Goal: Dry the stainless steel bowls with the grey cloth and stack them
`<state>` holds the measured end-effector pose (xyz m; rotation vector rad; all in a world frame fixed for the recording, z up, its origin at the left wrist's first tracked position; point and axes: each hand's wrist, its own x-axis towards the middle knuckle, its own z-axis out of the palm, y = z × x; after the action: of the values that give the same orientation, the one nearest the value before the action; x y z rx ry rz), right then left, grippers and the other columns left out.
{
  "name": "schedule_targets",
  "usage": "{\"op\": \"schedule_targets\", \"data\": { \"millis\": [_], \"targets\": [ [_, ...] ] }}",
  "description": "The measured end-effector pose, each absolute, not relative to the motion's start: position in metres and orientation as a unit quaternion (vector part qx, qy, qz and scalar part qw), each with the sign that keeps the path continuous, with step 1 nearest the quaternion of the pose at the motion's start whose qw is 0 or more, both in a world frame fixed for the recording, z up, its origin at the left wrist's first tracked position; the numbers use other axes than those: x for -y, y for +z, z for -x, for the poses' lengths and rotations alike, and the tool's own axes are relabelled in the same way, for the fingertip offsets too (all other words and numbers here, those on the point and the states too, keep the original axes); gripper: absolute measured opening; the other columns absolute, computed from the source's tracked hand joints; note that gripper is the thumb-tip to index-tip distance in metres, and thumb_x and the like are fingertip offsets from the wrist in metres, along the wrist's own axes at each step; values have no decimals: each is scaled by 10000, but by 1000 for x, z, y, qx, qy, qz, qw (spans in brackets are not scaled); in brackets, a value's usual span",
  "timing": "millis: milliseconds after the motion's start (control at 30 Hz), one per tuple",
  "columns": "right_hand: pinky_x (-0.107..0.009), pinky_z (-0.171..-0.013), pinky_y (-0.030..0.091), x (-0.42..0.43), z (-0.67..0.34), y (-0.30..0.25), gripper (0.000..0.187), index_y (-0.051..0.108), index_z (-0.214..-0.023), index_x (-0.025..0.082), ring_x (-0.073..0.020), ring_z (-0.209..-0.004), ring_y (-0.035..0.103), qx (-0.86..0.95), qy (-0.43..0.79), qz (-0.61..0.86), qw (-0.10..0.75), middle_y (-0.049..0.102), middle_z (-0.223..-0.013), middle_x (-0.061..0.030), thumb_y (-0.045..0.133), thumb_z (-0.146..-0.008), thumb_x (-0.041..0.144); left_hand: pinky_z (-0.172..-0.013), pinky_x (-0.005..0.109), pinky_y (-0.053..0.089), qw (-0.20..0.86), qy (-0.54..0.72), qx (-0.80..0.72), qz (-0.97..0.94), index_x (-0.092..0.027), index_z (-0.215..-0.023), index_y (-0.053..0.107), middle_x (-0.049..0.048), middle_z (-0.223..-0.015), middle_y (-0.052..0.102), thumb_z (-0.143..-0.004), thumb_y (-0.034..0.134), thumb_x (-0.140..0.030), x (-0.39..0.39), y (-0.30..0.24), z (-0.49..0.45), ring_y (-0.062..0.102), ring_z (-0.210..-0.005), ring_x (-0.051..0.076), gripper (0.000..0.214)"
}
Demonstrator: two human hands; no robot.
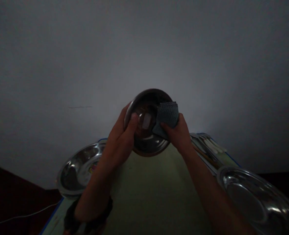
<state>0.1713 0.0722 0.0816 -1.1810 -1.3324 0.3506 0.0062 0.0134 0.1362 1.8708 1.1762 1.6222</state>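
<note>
A shiny metal bowl (pixel 151 145) is held up above the table, tilted so that its inside faces me. My left hand (pixel 123 137) grips its left side, with the thumb over the rim and the other fingers hidden behind. On the bowl's right side my right hand (pixel 177 132) is closed on a folded grey-blue cloth (pixel 167 114). The cloth lies over the right rim and reaches into the bowl. A pale rectangular patch shows inside the bowl; whether it is a reflection I cannot tell.
On the left of the pale green table (pixel 159 195) stands a large metal basin (pixel 73 166) with a coloured mark inside. Another metal basin (pixel 247 199) is at the right. Behind it lie several long utensils (pixel 208 147). A grey wall (pixel 144 49) rises behind the table.
</note>
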Motion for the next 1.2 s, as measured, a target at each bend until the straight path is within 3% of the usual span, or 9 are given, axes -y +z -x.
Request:
{"op": "schedule_targets", "data": {
  "millis": [333, 567, 867, 1200],
  "targets": [
    [-385, -695, 447, -64, -170, 87, 347, 491, -1022, 200, -268, -828, 606, 650, 54, 514, 558, 652, -906, -88, 620, -746, 368, -949, 376, 446, 282, 518, -446, -673, -240, -1189, 618, 59, -1035, 705, -869, 485, -478, -9, 139, 18, 615, -1025, 255, 420],
    [-344, -727, 448, -61, -170, 88, 276, 524, -1017, 195, -225, -861, 611, 740, 17, 427, 519, 653, -951, -69, 622, -775, 281, -971, 371, 425, 307, 394, -422, -757, -231, -1234, 583, 45, -1174, 654, -905, 420, -427, -7, 143, 21, 587, -1066, 244, 417],
    [-340, -717, 442, -63, -168, 87, 177, 527, -937, 185, -210, -842, 594, 767, 11, 407, 495, 632, -910, -71, 592, -787, 252, -839, 369, 476, 250, 319, -473, -782, -231, -1190, 594, 33, -945, 692, -891, 370, -477, -5, 142, 14, 620, -835, 217, 447],
    [-328, -700, 431, -65, -168, 87, 181, 534, -906, 185, -198, -809, 588, 770, 25, 415, 484, 635, -886, -57, 616, -769, 270, -808, 377, 468, 239, 310, -495, -776, -200, -1098, 630, 35, -821, 676, -872, 376, -491, -7, 141, 12, 608, -760, 216, 448]
  ]
}}
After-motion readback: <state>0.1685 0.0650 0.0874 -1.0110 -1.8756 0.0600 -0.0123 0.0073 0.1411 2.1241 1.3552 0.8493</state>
